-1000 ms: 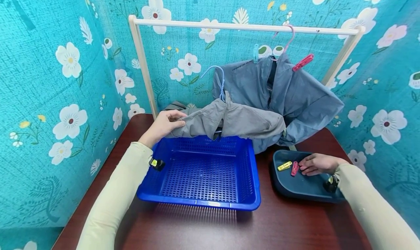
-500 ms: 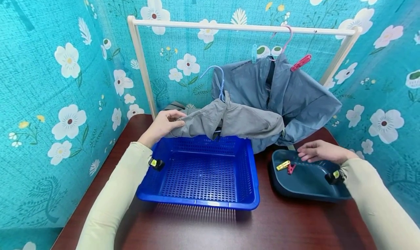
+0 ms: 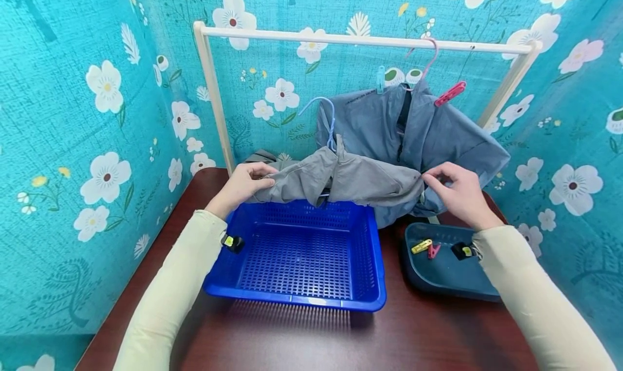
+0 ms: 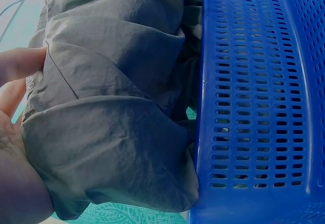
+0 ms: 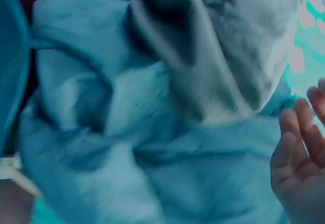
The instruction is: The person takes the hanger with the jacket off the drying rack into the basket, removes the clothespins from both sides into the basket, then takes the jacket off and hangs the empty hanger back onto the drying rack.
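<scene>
A grey jacket drapes over a light-blue hanger, above the back of a blue perforated basket. My left hand pinches the jacket's left side; in the left wrist view its thumb lies on the front of the cloth. At the jacket's right end is my right hand, fingertips at the cloth's edge in the head view. The right wrist view shows that hand with fingers loosely extended, nothing visible in them. Behind hangs a blue-grey jacket on a pink hanger.
A wooden rack spans the back. Light-blue and red clothespins sit on the rear jacket's shoulders. A dark tray at right holds a yellow clothespin and a red clothespin. Beneath is a brown table.
My right hand has risen out of the dark tray and moved left to the grey jacket's right end. The red clothespin in the tray has shifted and turned. My left hand stays put.
</scene>
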Tool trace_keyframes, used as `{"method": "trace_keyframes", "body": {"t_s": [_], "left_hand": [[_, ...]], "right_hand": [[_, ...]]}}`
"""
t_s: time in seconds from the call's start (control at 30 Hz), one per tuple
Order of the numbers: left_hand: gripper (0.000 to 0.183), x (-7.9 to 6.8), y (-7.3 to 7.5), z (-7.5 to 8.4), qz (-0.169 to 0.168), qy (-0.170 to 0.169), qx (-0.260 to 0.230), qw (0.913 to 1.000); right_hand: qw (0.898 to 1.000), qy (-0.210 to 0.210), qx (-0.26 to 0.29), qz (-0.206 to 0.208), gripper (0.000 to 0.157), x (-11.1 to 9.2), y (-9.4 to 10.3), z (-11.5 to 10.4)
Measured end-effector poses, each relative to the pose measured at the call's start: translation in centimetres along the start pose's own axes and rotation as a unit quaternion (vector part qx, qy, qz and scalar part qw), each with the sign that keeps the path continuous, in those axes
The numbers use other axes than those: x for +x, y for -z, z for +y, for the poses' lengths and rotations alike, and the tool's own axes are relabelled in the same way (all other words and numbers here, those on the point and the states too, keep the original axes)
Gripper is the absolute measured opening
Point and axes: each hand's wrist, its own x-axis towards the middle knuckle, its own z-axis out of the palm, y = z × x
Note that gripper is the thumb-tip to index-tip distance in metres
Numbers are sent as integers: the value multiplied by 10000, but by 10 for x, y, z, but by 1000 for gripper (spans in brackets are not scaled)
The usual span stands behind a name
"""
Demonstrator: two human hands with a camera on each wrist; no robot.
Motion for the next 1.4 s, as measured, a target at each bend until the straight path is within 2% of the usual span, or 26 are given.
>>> {"method": "trace_keyframes", "body": {"t_s": [0.1,0.2,0.47,0.6,0.77,0.9,1.0,1.1,1.23,1.4], "left_hand": [[26,0,0,1,16,-1,55,10000],[27,0,0,2,-3,14,79,10000],[25,-1,-1,5,22,-5,22,10000],[25,-1,0,4,45,0,34,10000],[25,-1,4,1,120,18,94,9999],[24,-2,7,2,93,-25,560,9984],[27,-1,6,6,-99,-120,1132,9935],[32,2,1,12,-356,-188,1340,9902],[32,5,-9,19,-478,-246,1184,9915],[16,8,-18,20,-246,-457,951,9941]], "right_hand": [[9970,723,-123,246,5,11,-12,-12],[9944,1024,-202,145,12,21,-23,-21],[9930,1032,-460,-352,27,39,-47,-34],[9942,849,-523,-403,22,41,-52,-34],[9959,681,-536,-248,15,39,-53,-32],[9957,714,-535,-241,14,38,-54,-32],[9945,841,-566,-262,13,37,-55,-35],[9933,932,-626,-263,12,37,-55,-41],[9919,1054,-667,-232,13,39,-58,-48],[9918,1199,-440,-69,10,41,-61,-49]]}}
